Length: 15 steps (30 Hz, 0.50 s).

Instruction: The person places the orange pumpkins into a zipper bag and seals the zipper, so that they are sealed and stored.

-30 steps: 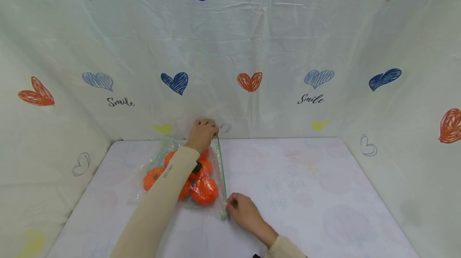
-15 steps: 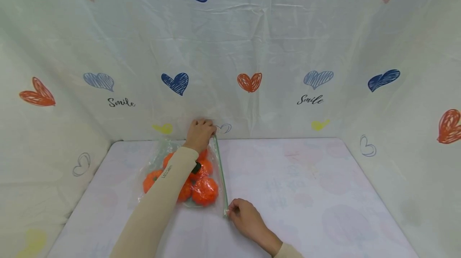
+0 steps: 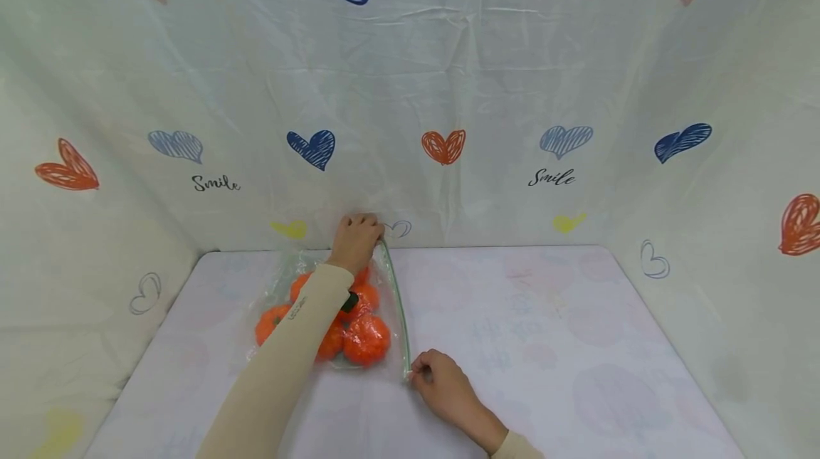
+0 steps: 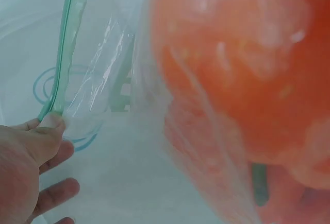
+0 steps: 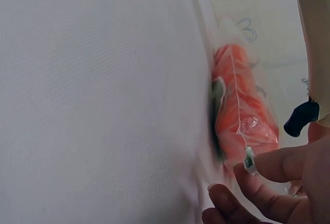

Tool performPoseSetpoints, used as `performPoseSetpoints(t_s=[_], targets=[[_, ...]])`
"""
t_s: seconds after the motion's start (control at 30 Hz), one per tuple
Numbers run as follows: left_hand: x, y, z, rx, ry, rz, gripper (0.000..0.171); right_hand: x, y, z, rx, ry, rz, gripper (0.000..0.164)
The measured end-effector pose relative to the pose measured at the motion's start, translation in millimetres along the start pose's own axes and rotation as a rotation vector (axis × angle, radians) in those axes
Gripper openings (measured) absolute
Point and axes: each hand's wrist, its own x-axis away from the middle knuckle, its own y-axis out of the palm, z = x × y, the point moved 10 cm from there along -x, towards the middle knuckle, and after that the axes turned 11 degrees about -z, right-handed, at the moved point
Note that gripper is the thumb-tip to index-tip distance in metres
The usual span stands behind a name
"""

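A clear zip bag [image 3: 387,281] lies on the left half of the table, holding several orange, pumpkin-like pieces [image 3: 366,339] with green stems. Its green zip strip [image 3: 400,302] runs along the right side. At the far end of that strip, my left hand [image 3: 356,242] pinches the corner between thumb and forefinger; the left wrist view shows this hand's [image 4: 26,162] other fingers spread apart. My right hand [image 3: 445,388] pinches the near end of the strip, and in the right wrist view its small end piece [image 5: 249,163] sits between thumb and forefinger. My left forearm hides part of the bag.
The white table [image 3: 544,373] extends to the right of the bag. Its far edge meets a hanging cloth [image 3: 500,75] printed with hearts, close behind my left hand. A dark wrist device [image 5: 303,118] sits by the left sleeve.
My right hand first moved slightly nearer to me, then slightly right; the strip's near end now bows right and its tip is between the fingertips. The left hand shifted slightly left, then stayed.
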Motion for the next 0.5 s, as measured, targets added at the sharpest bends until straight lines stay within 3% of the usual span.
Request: performPoseSetpoints(t_s=[0.27, 0.5], targets=[[7.5, 6.9, -0.1, 0.128, -0.005, -0.018, 0.026, -1, -2, 5, 0.007, 0.001, -0.012, 0.005], [34.8, 6.3, -1.3, 0.251, 0.009, -0.026, 0.043, 3, -16, 12, 0.002, 0.029, -0.021, 0.004]])
